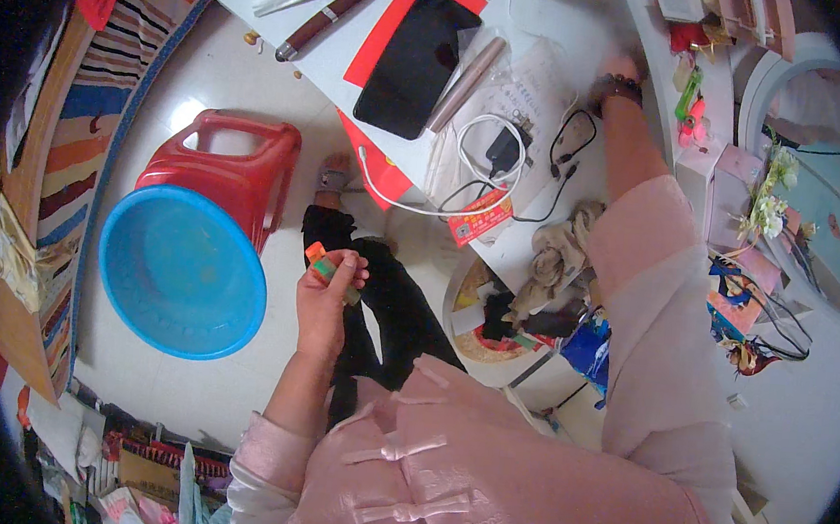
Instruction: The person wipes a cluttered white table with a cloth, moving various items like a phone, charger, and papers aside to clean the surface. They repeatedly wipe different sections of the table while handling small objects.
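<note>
My left hand [323, 314] is closed around a small orange-and-green object [322, 265], above my black-trousered legs. Most of that object is hidden by my fingers, and I cannot tell its exact kind. My right hand [624, 64], with a dark beaded bracelet [618, 88] at the wrist, reaches to the far right of the white table [315, 83]. It is blurred and partly faded from sight, so its grip cannot be made out. Nearby on the table lie a black USB cable [573, 145], a white charging cable [459, 148] and a black power adapter [504, 150].
A dark tablet or phone [415, 64] rests on red paper, beside a pinkish tube [469, 83] and a brown pen-like tool [323, 23]. On the floor, a blue basin [185, 275] leans against a red plastic stool [226, 157]. A round mirror [820, 180] stands right.
</note>
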Tool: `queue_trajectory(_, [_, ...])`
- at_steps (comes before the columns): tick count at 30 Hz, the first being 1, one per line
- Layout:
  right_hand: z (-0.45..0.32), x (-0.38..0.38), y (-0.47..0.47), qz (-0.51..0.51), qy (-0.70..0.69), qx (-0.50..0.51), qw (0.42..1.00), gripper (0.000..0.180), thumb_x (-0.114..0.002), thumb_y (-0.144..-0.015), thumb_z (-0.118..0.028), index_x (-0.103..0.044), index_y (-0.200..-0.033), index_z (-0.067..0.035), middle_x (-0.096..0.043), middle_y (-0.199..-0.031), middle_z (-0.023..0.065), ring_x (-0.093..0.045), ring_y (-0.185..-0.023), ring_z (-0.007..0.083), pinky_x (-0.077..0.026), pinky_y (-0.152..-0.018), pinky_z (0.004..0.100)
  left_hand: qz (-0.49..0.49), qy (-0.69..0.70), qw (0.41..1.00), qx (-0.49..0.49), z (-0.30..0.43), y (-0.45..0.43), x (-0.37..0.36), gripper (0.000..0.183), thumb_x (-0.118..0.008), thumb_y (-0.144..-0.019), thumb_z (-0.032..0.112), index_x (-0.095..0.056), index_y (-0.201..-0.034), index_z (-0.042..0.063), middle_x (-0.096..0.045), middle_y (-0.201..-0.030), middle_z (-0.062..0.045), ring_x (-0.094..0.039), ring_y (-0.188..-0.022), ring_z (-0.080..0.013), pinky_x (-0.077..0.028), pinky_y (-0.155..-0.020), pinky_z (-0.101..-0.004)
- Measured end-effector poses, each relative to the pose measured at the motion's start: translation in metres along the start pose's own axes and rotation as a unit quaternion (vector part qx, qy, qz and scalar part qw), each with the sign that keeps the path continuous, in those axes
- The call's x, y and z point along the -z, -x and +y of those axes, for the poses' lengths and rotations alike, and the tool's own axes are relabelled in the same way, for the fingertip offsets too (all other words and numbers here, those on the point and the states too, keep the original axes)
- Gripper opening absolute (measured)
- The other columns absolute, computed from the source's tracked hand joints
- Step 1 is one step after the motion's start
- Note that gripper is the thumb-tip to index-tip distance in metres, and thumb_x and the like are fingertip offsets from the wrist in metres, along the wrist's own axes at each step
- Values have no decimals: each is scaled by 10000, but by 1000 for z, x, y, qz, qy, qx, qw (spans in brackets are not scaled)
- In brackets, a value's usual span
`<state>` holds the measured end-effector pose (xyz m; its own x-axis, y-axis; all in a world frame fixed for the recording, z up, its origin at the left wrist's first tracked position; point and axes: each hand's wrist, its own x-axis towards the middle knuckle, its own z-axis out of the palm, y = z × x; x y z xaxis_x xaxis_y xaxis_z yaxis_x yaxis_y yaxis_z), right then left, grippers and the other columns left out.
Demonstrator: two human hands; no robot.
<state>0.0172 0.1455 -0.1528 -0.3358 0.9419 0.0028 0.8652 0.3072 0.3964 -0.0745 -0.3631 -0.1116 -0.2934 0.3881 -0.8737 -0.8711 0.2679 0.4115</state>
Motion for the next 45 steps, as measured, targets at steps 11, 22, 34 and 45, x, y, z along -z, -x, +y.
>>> queue_trajectory(11, [5, -23, -14, 53, -47, -7, 997, 509, -597, -828, -447, -580, -1090, -10, -628, -1037, 176, -623, -923, 299, -503, -774, 402, 3, 0, 1000, 3, 5, -1, 2, 183, -624, -888, 162, -623, -959, -6, -651, -881, -75, -594, -759, -120, -470, -710, -236])
queue_trajectory(22, [-11, 88, 81, -119, -730, 13, 673, 388, -447, -940, -350, -558, -1033, 10, -475, -731, -3, -422, -604, 78, -342, -520, 210, -14, -13, 1000, -5, 3, -1, -3, 199, -623, -889, 192, -613, -981, 17, -653, -887, -71, -599, -755, -121, -471, -695, -241])
queue_trajectory(34, [20, 62, 96, 25, -445, 321, 835, 209, -452, -938, -161, -606, -1028, -52, -489, -686, -18, -434, -582, 81, -360, -516, 239, -15, -30, 999, -9, 8, 9, -12, 192, -622, -889, 169, -614, -967, -7, -643, -867, -68, -583, -742, -115, -462, -690, -237])
queue_trajectory(45, [31, 153, 149, -66, -694, 79, 712, 193, -480, -937, -129, -620, -1008, -16, -500, -667, -32, -414, -592, 46, -337, -529, 204, -65, -50, 995, -50, 13, 26, -29, 204, -627, -885, 223, -609, -968, 38, -648, -859, -55, -588, -724, -118, -453, -642, -239])
